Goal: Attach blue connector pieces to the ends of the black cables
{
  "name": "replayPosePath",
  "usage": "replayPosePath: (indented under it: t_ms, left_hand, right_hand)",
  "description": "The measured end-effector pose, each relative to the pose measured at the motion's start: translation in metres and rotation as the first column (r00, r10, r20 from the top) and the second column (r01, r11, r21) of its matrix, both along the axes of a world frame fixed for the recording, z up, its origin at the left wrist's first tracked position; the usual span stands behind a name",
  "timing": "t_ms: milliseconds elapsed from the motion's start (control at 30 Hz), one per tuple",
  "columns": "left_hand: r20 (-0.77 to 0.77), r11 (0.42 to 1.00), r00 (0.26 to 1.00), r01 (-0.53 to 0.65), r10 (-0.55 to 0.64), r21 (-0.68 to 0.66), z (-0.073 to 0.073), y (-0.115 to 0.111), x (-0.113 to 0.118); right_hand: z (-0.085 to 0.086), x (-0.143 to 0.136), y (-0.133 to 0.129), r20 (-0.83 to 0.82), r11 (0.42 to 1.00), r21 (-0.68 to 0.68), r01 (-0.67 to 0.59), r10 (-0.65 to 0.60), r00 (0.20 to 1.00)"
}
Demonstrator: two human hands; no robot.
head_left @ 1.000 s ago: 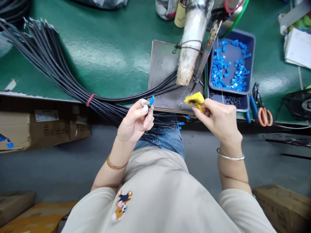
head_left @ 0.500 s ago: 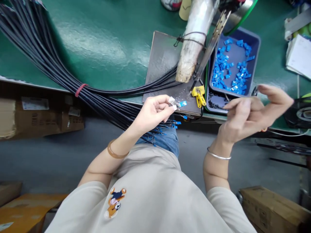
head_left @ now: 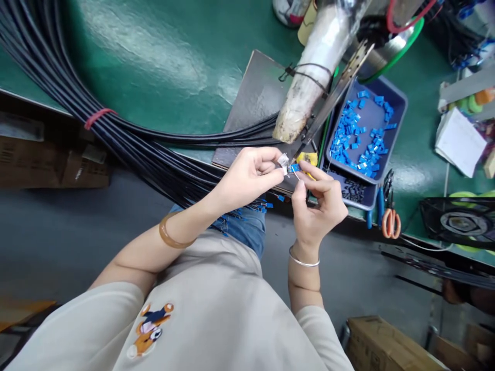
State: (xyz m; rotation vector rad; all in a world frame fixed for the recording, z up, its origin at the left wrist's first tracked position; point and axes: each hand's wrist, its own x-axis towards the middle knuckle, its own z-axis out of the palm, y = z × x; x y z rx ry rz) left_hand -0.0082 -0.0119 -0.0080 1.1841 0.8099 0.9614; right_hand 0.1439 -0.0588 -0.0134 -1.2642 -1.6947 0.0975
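Note:
My left hand (head_left: 257, 169) pinches the end of a black cable between thumb and forefinger, close to a whitish piece at its tip. From there a small blue connector (head_left: 294, 168) points right. My right hand (head_left: 319, 193) is beside it, its forefinger touching or almost touching the connector. A thin pale wire (head_left: 296, 176) runs from the connector to my right thumb and seems pinched there; the exact grip is partly hidden. Just behind the right fingers lies a yellow tool (head_left: 308, 157), partly covered. A soldering iron (head_left: 296, 154) points its tip down close above the connector.
A thick bundle of black cables (head_left: 154, 165), tied with a red band (head_left: 99, 116), crosses to my lap. A wrapped tube (head_left: 305, 87) overhangs the dark board (head_left: 255, 87). Right stand a tray (head_left: 400, 108) of blue connectors, orange-handled scissors (head_left: 391, 224) and a fan (head_left: 460, 224).
My right hand has moved left from in front of the trays to the connector at my left hand. The left hand keeps its hold on the cable. The camera view has shifted.

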Motion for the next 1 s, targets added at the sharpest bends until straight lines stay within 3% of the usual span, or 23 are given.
replayPosePath:
  t_ms: [267,767,1000]
  left_hand:
    - [0.084,0.994,0.994,-0.057,0.065,-0.089,0.005,0.003,0.002]
    - [-0.004,0.998,1.000,0.022,-0.022,-0.060,-0.002,0.001,-0.003]
    - [0.028,0.998,1.000,-0.003,0.005,-0.068,0.004,0.002,-0.001]
  right_hand:
    - [0.006,-0.003,0.003,-0.030,0.999,-0.051,0.018,-0.020,0.999]
    - [0.008,0.000,0.000,0.005,0.999,-0.039,-0.028,0.028,1.000]
    - [0.010,0.000,0.002,0.020,0.999,-0.051,-0.018,0.019,1.000]
